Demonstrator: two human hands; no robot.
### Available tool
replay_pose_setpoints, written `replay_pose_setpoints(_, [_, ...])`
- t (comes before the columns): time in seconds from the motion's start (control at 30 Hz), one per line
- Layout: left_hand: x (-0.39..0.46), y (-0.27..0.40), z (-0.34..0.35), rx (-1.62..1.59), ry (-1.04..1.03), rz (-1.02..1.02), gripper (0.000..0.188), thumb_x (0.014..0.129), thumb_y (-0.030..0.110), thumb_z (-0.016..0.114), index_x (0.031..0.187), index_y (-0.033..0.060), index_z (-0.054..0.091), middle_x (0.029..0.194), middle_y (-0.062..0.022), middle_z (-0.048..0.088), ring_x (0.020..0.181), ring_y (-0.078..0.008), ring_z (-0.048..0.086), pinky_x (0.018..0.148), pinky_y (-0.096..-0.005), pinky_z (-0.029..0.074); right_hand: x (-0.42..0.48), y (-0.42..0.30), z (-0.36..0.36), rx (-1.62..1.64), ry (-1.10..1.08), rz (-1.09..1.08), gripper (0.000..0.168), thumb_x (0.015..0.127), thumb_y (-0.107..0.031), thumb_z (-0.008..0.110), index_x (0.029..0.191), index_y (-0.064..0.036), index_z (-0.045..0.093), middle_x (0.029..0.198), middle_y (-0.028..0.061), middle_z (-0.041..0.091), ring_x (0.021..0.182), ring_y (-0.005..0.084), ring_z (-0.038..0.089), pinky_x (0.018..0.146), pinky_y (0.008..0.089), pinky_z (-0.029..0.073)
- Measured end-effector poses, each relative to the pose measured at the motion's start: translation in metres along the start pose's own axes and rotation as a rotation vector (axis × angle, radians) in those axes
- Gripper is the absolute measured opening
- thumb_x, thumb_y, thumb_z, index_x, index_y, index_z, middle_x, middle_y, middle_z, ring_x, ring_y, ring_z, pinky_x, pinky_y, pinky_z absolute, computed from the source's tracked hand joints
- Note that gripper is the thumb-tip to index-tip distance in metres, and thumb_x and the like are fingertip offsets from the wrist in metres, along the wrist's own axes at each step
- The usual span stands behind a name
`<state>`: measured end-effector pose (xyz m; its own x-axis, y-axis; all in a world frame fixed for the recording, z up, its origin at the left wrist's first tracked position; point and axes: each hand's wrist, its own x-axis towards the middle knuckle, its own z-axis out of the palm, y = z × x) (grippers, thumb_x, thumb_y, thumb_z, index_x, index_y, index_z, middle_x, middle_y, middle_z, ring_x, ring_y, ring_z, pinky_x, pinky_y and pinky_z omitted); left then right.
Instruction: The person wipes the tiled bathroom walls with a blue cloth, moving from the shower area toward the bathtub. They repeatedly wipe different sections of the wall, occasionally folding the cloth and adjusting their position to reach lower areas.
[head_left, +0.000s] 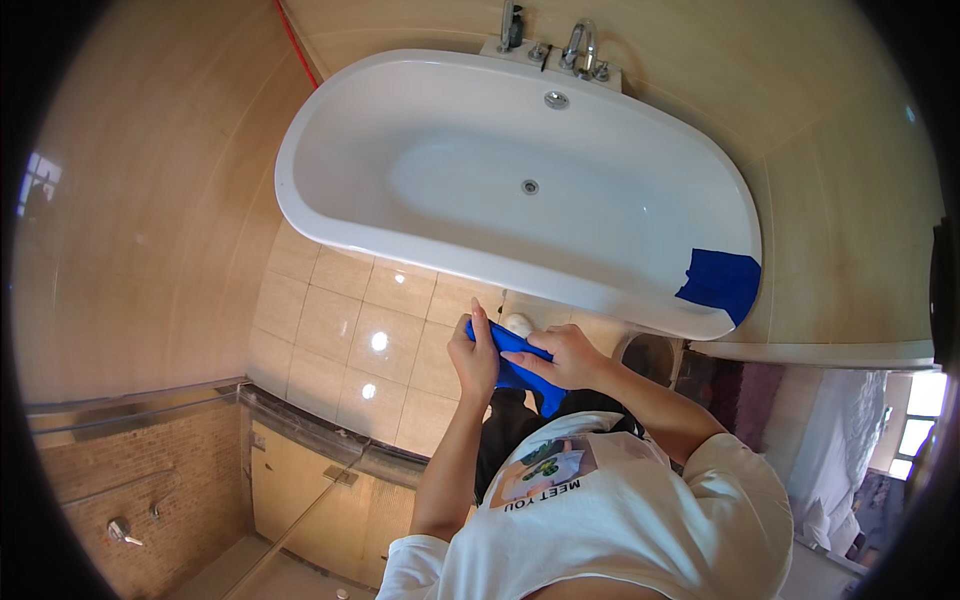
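A blue cloth is stretched between my two hands, in front of my waist. My left hand grips its left end, thumb pointing up. Its other end is pinched by my right hand, and part of the fabric hangs down below. Beyond my hands stands a white oval bathtub, with a drain in its floor. A second blue cloth lies draped over the tub's rim at the right end.
Chrome taps and a dark pump bottle stand along the tub's far side. Beige tiles cover the floor. At lower left is a glass-screened shower area with a wall-mounted mixer. A doorway opens at right.
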<state>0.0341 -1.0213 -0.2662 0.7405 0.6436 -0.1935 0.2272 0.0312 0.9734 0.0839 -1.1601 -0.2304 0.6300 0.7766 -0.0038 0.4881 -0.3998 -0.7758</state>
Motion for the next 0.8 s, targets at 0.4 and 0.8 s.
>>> replay_pose_setpoints(0.4, [-0.063, 0.016, 0.132, 0.11, 0.161, 0.196, 0.051, 0.097, 0.037, 0.038, 0.067, -0.0033, 0.049, 0.051, -0.0072, 0.037, 0.052, -0.0114, 0.034, 0.046, -0.0304, 0.031, -0.092, 0.061, -0.103, 0.018, 0.112, -0.091, 0.039, 0.083, -0.033, 0.063, 0.06, -0.004, 0.051, 0.052, 0.0139, 0.052, 0.047, 0.0302, 0.054, 0.046, 0.0355, 0.042])
replay_pose_setpoints(0.8, [-0.161, -0.021, 0.258, 0.159, 0.046, 0.08, 0.04, 0.073, 0.033, 0.076, 0.072, -0.0031, 0.057, 0.059, -0.01, 0.058, 0.056, -0.0113, 0.053, 0.053, -0.0265, 0.044, -0.188, 0.209, -0.181, -0.033, -0.023, 0.098, 0.025, 0.084, -0.024, 0.063, 0.077, 0.0, 0.062, 0.061, 0.0122, 0.057, 0.052, 0.0203, 0.052, 0.051, 0.0267, 0.041])
